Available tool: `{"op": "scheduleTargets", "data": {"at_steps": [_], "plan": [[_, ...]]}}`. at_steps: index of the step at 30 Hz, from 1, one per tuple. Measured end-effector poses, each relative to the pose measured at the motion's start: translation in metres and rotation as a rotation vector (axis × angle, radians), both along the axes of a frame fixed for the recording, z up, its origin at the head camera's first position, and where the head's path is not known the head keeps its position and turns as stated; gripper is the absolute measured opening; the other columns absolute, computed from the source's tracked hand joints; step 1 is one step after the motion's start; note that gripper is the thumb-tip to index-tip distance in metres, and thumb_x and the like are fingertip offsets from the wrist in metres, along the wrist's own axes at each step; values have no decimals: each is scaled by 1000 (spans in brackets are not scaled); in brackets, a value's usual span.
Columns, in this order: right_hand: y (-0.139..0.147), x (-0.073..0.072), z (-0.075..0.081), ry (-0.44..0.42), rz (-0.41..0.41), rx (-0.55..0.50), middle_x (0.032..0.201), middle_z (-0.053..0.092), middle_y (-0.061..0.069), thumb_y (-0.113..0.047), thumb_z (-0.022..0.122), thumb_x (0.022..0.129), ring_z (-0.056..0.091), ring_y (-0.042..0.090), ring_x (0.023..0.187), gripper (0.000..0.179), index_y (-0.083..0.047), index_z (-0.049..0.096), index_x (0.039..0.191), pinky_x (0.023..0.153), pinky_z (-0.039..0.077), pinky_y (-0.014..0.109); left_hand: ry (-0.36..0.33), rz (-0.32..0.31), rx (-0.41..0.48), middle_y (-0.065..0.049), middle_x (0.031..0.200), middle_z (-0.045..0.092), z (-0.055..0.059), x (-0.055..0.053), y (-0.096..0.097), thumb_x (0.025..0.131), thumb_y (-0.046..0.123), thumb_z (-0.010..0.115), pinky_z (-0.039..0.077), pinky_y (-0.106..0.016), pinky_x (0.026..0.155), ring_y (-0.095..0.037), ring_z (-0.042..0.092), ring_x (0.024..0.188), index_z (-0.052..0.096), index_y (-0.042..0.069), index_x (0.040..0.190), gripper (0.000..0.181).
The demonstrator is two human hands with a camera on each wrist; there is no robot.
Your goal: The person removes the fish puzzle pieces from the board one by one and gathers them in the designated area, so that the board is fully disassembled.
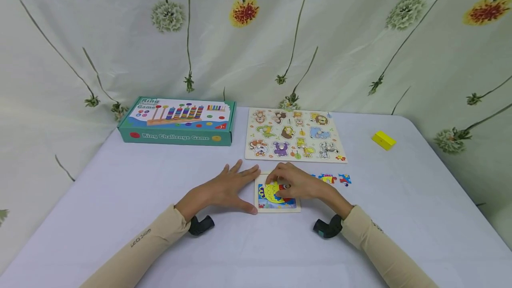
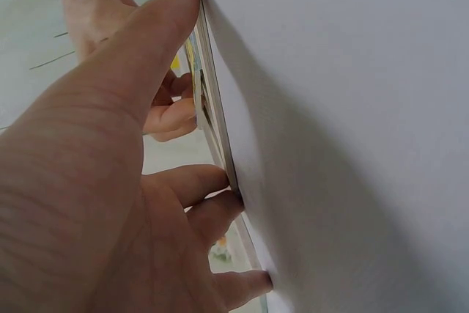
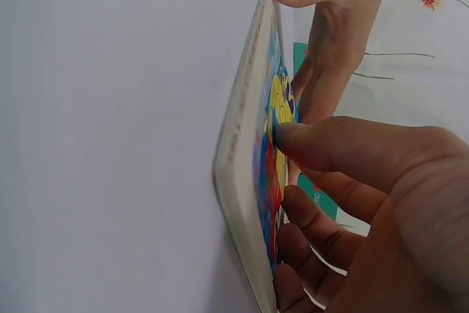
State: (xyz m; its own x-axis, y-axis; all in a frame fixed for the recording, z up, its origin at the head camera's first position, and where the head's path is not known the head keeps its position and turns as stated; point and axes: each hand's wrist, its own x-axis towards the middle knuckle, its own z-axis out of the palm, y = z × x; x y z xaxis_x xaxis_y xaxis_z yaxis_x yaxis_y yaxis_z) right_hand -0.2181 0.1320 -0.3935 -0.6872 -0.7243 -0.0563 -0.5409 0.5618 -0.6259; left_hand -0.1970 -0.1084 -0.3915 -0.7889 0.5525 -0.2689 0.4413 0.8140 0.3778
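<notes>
A small wooden jigsaw board [image 1: 278, 210] with a yellow, red and blue fish picture lies on the table in the head view. My left hand [image 1: 230, 189] is spread at its left side, thumb at the near corner and fingertips at the far one. Over the picture, my right hand [image 1: 297, 182] pinches a yellow fish puzzle piece [image 1: 272, 191] between thumb and fingers. In the right wrist view the thumb [image 3: 297, 137] presses at the piece's edge, and the other fingers curl close above the board; part of the picture is hidden under them.
Loose jigsaw pieces [image 1: 345, 179] lie right of the board, partly behind my right hand. An animal peg puzzle [image 1: 296, 133] sits beyond it. A green Ring Challenge Game box [image 1: 176, 138] stands back left, a yellow block [image 1: 384, 140] back right. A flowered cloth [image 1: 340, 66] hangs behind the table.
</notes>
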Motion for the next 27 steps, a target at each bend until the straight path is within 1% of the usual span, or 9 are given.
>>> {"op": "scheduleTargets", "data": {"at_steps": [4,11,19,23,27], "plan": [[0,0,0,6,-2,-7,108,57,-2,-9,70,84,47,16,103,28,-13,66,111,91,43,35,2,0,0,10,159,17,0,0,0,70,66,72,-1,-57,116,-33,-4,147,25,24,153,104],[-1,1,0,-8,-5,-24,109,58,-2,-9,69,84,48,16,105,27,-12,64,110,93,43,35,0,-2,2,9,159,17,0,0,0,70,67,71,-1,-57,116,-33,-4,147,25,24,153,105],[0,0,0,-32,-10,-82,107,61,-2,-9,69,85,51,17,105,24,-11,64,108,96,45,35,-4,-4,6,10,159,16,1,0,0,70,67,71,-2,-56,116,-33,-5,147,25,24,153,104],[0,0,0,-61,5,-107,107,61,-2,-8,69,86,53,16,106,24,-10,63,109,98,45,34,-6,-2,9,10,159,17,1,0,0,70,66,72,-2,-56,116,-32,-5,147,25,24,153,104],[-1,0,0,-76,23,-117,103,61,-2,-6,69,86,55,16,102,24,-11,62,108,95,46,34,-4,0,7,10,159,17,0,1,0,70,66,72,-2,-56,116,-32,-4,147,25,24,153,104]]}}
